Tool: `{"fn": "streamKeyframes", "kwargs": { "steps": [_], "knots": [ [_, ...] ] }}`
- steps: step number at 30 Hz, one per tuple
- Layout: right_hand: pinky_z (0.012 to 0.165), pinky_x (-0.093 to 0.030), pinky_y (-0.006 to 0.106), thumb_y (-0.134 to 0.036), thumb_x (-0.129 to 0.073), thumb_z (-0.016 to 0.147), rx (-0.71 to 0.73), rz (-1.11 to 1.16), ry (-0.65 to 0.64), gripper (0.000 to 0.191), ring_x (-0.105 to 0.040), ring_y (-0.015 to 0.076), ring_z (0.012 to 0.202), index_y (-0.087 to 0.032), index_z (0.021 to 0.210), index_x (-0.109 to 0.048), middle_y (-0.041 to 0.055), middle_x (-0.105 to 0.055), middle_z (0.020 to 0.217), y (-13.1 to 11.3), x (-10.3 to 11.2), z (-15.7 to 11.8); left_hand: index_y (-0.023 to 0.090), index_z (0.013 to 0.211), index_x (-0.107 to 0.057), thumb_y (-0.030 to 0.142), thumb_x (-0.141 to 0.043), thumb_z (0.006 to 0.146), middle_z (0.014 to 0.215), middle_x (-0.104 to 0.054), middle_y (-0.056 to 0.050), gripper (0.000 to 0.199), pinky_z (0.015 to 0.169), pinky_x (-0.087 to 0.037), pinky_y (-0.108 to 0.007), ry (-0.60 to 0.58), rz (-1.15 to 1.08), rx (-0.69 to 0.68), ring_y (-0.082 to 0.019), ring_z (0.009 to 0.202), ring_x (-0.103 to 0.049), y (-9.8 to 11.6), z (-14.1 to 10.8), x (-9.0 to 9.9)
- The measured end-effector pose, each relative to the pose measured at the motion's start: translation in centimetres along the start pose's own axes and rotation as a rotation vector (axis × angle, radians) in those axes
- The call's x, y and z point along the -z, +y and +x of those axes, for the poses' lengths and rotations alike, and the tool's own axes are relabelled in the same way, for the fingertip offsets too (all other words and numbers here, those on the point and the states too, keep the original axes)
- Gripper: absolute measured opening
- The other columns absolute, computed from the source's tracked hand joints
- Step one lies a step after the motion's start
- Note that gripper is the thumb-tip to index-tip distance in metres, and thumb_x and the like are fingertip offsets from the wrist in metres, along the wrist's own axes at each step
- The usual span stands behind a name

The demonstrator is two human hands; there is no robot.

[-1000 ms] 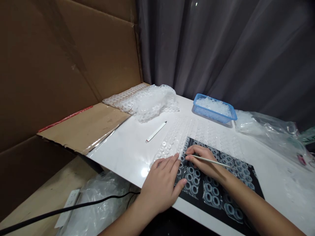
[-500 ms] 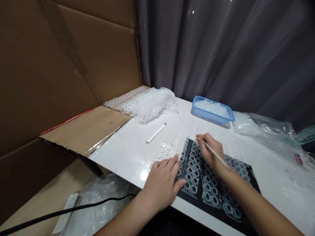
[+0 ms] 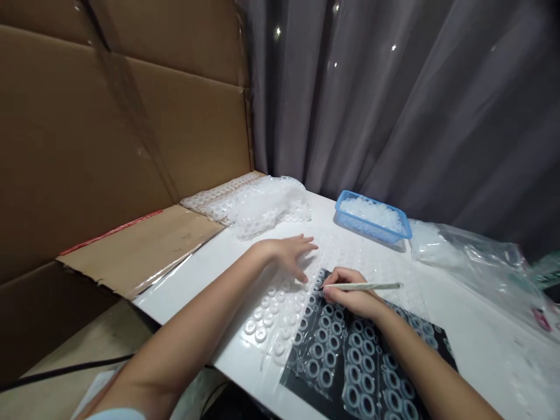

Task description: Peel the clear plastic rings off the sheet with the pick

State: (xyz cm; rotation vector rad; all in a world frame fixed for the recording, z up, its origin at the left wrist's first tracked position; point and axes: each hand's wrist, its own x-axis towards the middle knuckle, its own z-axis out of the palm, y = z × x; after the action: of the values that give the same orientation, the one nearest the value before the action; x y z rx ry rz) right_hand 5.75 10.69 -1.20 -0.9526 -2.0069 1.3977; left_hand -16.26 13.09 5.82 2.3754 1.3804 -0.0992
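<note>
Splaying wide, the left hand (image 3: 289,255) has moved farther forward, the right hand (image 3: 350,293) pinching a white stick (image 3: 371,286).

No text, label, brand or number can be read; on the clear plastic bag (image 3: 490,265) at the right of the table there is a small pink patch (image 3: 541,319), too blurred to tell whether it carries print; the green item (image 3: 549,261) at the right edge bears pale marks, too indistinct to make out as letters; the grey curtain (image 3: 371,128) shows a few small, bright, star-shaped spots, whether printed or merely glints cannot be told.
</note>
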Motion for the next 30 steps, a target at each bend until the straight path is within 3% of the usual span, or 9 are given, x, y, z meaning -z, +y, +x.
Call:
{"fn": "streamKeyframes", "kwargs": {
  "steps": [6, 10, 15, 18, 23, 30],
  "knots": [
    [0.054, -0.041, 0.022, -0.021, -0.057, 0.079, 0.018, -0.182, -0.036, 0.007, -0.055, 0.0107, 0.058, -0.019, 0.072, -0.057, -0.0016, -0.061, 0.065, -0.8, 0.1, -0.2, 0.026, 0.144, -0.026, 0.054, -0.066, 0.065, 0.152, -0.013, -0.011, 0.093, 0.107, -0.011, -0.06, -0.02, -0.043, -0.058, -0.036, 0.139, -0.004, -0.7, 0.3, -3.2],
    [0.055, -0.041, 0.022, -0.021, -0.057, 0.08, 0.031, -0.202, -0.045, 0.009, -0.054, 0.01, 0.058, -0.019, 0.071, -0.056, -0.0017, -0.062, 0.067, -1.0, 0.2, 0.1, 0.027, 0.145, -0.024, 0.054, -0.066, 0.064, 0.153, -0.01, -0.01, 0.094, 0.107, -0.008, -0.06, -0.057, -0.017, -0.034, -0.036, 0.139, -0.001, -0.6, 0.5, -3.1],
    [0.058, -0.041, 0.022, -0.02, -0.057, 0.081, 0.091, -0.244, -0.052, 0.011, -0.054, 0.0099, 0.062, -0.019, 0.07, -0.055, -0.0021, -0.063, 0.07, -0.9, 0.2, 0.1, 0.029, 0.147, -0.014, 0.067, -0.06, 0.064, 0.154, -0.001, -0.007, 0.102, 0.109, -0.004, -0.059, -0.14, 0.005, -0.036, -0.034, 0.139, 0.007, -0.7, 0.7, -2.9],
    [0.063, -0.043, 0.023, -0.017, -0.056, 0.081, 0.189, -0.3, -0.038, 0.012, -0.057, 0.0109, 0.067, -0.019, 0.069, -0.054, -0.0009, -0.062, 0.074, -1.0, 0.1, -0.1, 0.029, 0.147, -0.01, 0.071, -0.057, 0.064, 0.154, 0.0, -0.006, 0.104, 0.109, -0.002, -0.058, -0.139, 0.03, -0.027, -0.034, 0.139, 0.009, -0.7, 0.8, -3.0],
    [0.074, -0.047, 0.025, -0.01, -0.053, 0.08, 0.404, -0.394, -0.015, 0.011, -0.06, 0.0137, 0.086, -0.019, 0.075, -0.054, 0.0051, -0.062, 0.098, -1.3, -0.5, -0.4, 0.028, 0.148, -0.008, 0.077, -0.053, 0.064, 0.154, 0.003, -0.005, 0.107, 0.11, 0.001, -0.056, -0.174, 0.032, -0.033, -0.034, 0.139, 0.012, -0.6, 0.8, -2.9],
    [0.077, -0.05, 0.029, -0.013, -0.044, 0.088, 0.471, -0.544, -0.01, 0.014, -0.06, 0.0169, 0.088, -0.02, 0.077, -0.05, 0.0069, -0.063, 0.089, -1.0, -1.0, -0.7, 0.026, 0.148, -0.006, 0.075, -0.057, 0.063, 0.154, 0.004, -0.008, 0.11, 0.109, 0.001, -0.056, -0.204, 0.048, -0.014, -0.034, 0.138, 0.013, -0.4, 0.9, -2.8]
  ]
}}
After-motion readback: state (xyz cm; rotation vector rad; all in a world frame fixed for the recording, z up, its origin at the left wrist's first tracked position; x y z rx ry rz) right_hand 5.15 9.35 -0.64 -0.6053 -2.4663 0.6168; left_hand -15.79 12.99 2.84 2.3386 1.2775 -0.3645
